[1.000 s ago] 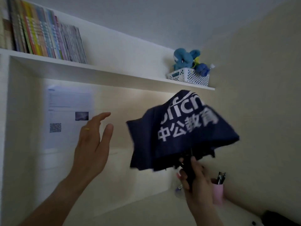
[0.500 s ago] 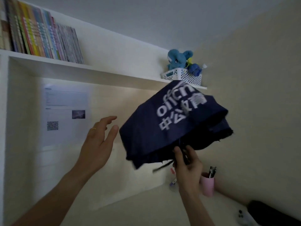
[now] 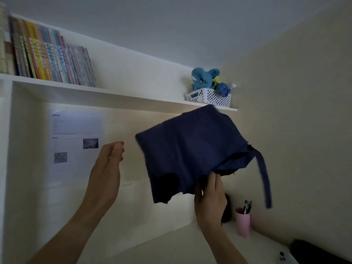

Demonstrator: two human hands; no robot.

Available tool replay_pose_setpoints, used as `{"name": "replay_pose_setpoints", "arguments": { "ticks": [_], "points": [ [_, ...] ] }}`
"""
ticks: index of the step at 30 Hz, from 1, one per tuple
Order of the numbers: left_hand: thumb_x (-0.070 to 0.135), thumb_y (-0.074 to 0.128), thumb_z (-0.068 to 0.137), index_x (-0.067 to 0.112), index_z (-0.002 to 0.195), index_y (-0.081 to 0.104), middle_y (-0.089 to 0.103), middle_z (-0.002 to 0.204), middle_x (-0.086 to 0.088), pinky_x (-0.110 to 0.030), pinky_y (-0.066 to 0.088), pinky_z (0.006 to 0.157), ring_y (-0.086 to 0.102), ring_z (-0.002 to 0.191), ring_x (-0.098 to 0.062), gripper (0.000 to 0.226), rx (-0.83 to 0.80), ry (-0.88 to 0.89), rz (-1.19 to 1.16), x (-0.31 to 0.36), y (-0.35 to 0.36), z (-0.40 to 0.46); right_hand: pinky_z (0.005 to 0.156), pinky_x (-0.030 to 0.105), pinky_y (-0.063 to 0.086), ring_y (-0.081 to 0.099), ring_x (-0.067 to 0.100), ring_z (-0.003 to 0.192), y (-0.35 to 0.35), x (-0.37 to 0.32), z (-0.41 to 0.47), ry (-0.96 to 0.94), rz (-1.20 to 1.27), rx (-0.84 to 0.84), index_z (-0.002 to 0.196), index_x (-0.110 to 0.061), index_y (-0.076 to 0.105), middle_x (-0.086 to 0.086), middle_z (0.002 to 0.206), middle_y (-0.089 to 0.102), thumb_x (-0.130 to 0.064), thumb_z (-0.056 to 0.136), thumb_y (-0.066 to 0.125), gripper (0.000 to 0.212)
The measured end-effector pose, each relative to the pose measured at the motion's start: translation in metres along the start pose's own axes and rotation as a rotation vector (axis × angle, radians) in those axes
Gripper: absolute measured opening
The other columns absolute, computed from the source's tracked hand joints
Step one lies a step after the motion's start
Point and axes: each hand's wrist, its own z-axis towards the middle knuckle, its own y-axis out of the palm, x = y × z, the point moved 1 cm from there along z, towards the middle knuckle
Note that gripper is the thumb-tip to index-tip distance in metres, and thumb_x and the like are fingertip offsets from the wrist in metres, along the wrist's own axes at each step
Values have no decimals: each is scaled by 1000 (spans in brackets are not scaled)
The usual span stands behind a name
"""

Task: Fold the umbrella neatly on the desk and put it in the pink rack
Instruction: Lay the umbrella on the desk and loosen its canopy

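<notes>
A navy blue umbrella (image 3: 192, 149), collapsed with its canopy hanging loose and crumpled, is held up in the air above the desk (image 3: 171, 248), in front of the back wall and just below the white shelf (image 3: 114, 96). It is gripped from underneath by the right hand (image 3: 209, 199), whose fingers (image 3: 217, 184) are curled up into the lower edge of the fabric, with the thumb at the left of the bunched cloth; the handle is hidden behind the hand and canopy. The closure strap (image 3: 263, 176) is seen dangling from the canopy's right side, clear of the fingers. The left hand (image 3: 106, 174) is raised to the left of the umbrella, apart from it, with the fingers loosely curled at the tips and nothing held. A pink cup (image 3: 242, 221) with pens stands on the desk below and to the right of the right hand. On the shelf, a row of books (image 3: 51, 56) and a white basket (image 3: 209, 97) with a blue plush toy (image 3: 203, 79) are seen.
</notes>
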Motion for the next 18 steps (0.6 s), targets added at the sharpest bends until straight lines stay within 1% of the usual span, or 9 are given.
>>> {"name": "replay_pose_setpoints", "arguments": {
  "ticks": [2,4,6,8,10,12,14,16,18],
  "points": [
    [72,33,90,37,127,52,60,126,8,-38,44,105,58,117,-17,54,50,-9,-59,8,0,-4,42,29,37,59,27,76,1,2,-2,-77,-128,12,112,-13,50,7,97,62,-3,77,76,45],
    [60,38,100,35,129,52,59,127,9,-21,43,93,57,116,-10,41,79,50,-55,19,0,-13,43,33,45,64,32,82,-1,5,-6,-122,-201,27,117,-11,54,11,101,65,0,72,79,52],
    [54,46,100,33,128,55,59,123,13,-10,41,84,57,109,2,36,86,114,-39,30,0,-23,49,35,50,66,37,86,-2,6,-10,-162,-219,34,120,-9,61,15,106,66,6,70,77,54],
    [53,55,96,33,120,59,61,114,14,-13,44,83,59,103,0,31,94,194,24,37,2,-33,54,33,47,63,35,86,-3,5,-14,-186,-224,6,115,-7,64,15,103,64,8,70,75,49],
    [52,64,93,31,108,64,66,98,11,-17,50,76,63,91,-7,26,55,216,84,39,6,-42,53,31,42,60,31,81,-1,6,-20,-192,-252,-17,106,-8,63,11,97,62,5,69,76,41],
    [53,70,87,30,97,69,71,86,7,-21,54,71,67,79,-10,25,-57,119,106,38,11,-49,51,31,40,56,29,75,0,8,-26,-244,-239,-19,105,-8,59,10,93,60,5,70,73,40],
    [57,68,84,26,91,72,75,79,6,-25,54,67,71,70,-10,32,-191,-37,98,35,16,-55,52,32,40,53,27,74,0,6,-32,-286,-204,-17,108,-9,55,10,94,60,4,71,69,41],
    [64,67,80,24,88,74,77,78,8,-23,54,67,72,68,-7,42,-284,-147,91,29,25,-60,52,35,39,52,28,72,0,2,-37,-327,-198,-3,102,-9,54,11,91,59,6,69,70,39],
    [68,71,76,23,93,74,78,81,9,-25,58,73,74,71,-7,47,-336,-245,62,27,38,-63,52,37,38,50,29,70,3,-2,-40,-347,-209,6,96,-8,54,12,88,58,8,68,70,36]
  ]
}}
